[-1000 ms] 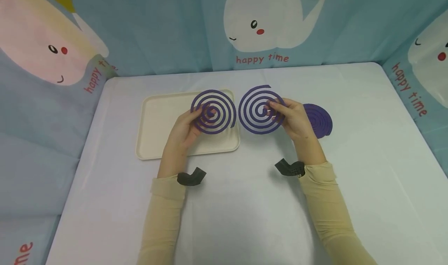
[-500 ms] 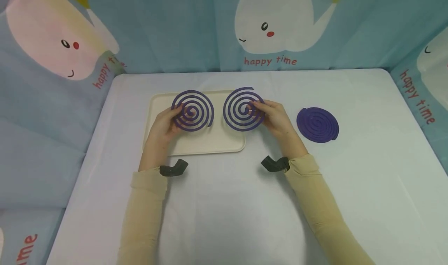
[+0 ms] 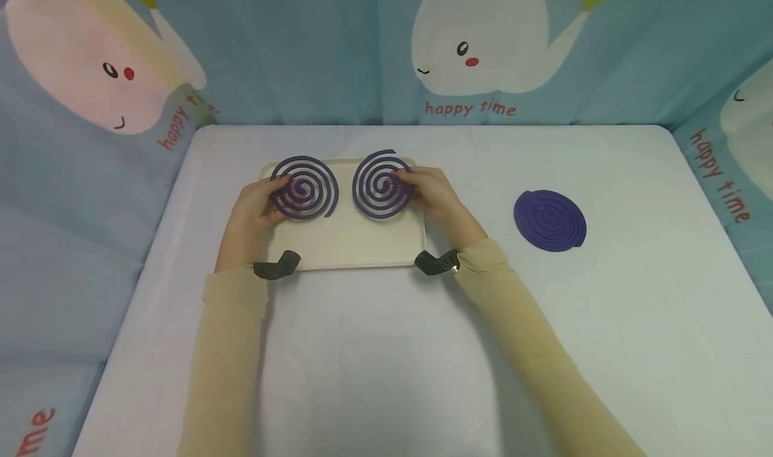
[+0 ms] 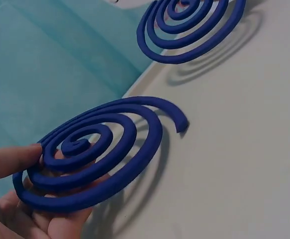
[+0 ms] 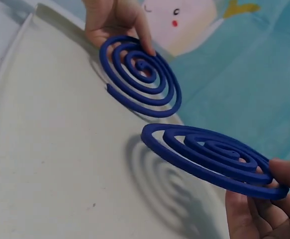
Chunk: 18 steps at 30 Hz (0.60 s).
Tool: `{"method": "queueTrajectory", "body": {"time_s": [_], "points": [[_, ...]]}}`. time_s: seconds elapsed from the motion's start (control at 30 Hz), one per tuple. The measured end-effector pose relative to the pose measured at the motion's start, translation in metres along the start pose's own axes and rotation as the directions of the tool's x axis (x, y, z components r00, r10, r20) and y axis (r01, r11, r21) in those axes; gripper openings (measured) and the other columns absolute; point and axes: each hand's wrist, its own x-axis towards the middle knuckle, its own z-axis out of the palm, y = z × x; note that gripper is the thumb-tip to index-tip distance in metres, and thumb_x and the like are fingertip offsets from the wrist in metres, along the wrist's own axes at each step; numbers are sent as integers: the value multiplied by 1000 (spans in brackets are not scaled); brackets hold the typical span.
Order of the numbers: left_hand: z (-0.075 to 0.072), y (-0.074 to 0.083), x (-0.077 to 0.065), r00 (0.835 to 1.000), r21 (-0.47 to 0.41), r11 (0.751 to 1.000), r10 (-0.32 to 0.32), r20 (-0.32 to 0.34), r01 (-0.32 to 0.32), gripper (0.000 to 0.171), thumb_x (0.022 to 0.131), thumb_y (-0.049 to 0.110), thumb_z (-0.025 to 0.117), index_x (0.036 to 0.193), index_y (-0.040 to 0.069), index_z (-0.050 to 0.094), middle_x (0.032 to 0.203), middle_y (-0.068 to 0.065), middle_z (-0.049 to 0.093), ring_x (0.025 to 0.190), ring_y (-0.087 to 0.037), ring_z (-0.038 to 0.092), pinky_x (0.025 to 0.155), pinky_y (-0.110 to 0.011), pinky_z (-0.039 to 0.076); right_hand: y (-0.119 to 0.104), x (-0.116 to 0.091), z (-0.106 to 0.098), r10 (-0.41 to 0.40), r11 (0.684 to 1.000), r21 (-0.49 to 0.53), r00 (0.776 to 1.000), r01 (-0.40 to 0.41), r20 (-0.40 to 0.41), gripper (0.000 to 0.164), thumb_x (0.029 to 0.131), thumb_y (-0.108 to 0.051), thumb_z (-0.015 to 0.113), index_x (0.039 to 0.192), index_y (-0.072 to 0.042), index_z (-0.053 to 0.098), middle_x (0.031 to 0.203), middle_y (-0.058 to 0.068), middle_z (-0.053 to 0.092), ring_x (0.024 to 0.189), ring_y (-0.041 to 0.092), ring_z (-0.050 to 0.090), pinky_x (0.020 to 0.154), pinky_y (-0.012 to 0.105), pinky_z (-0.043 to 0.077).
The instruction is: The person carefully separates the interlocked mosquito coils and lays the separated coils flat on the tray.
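Observation:
My left hand (image 3: 250, 209) pinches a purple mosquito coil (image 3: 302, 189) by its left side, thumb on top and fingers beneath. A second coil (image 3: 382, 185) is pinched at its right side by my right hand (image 3: 437, 192). Both coils are single spirals with gaps between their turns, held apart side by side above a cream tray (image 3: 350, 245). In the left wrist view, the left coil (image 4: 156, 134) tilts and casts a shadow on the tray. The right wrist view has the right coil (image 5: 199, 171) nearly edge-on, its shadow below it.
A tightly wound purple mosquito coil disc (image 3: 550, 221) lies on the white table (image 3: 380, 349), right of the tray. Blue printed cloth (image 3: 314, 47) hangs behind and at both sides of the table. A dark wrist mount (image 3: 278, 266) sits on each arm.
Both hands have moved left with their coils. The right coil, formerly beside the tray's right edge, is now over the tray. The disc on the table is no longer partly covered by my right hand.

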Motion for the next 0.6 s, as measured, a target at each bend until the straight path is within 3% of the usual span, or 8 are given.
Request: {"method": "queueTrajectory", "body": {"time_s": [0.13,0.33,0.47,0.6], "points": [[-4,6,8,1000,-8,1000,-18,25,18,8,92,6,60,98,2,62,89,-6,67,81,-18,68,78,-29,55,-2,9,7,14,1000,-22,1000,-14,13,33,91,3,56,121,16,52,80,4,66,71,13,65,72,25,55],[-9,3,21,980,4,998,66,189,-68,14,95,-6,46,98,-4,60,87,-11,67,80,-19,68,75,-27,55,2,22,13,31,999,-42,999,-31,-8,30,89,8,55,118,17,53,80,6,63,65,11,62,64,21,54],[-12,0,26,973,79,987,123,198,-141,18,94,-9,45,110,-7,52,86,-9,66,78,-16,68,72,-24,55,2,25,16,24,997,-74,1000,-24,-6,35,90,10,52,124,15,49,100,20,63,77,15,63,78,25,54],[-12,0,30,972,234,949,179,154,-212,39,93,-7,49,131,-11,41,89,-3,66,79,-11,67,74,-22,54,1,25,16,-35,972,-232,999,27,-29,45,91,4,54,134,11,42,128,25,52,109,24,57,97,28,44]]}}
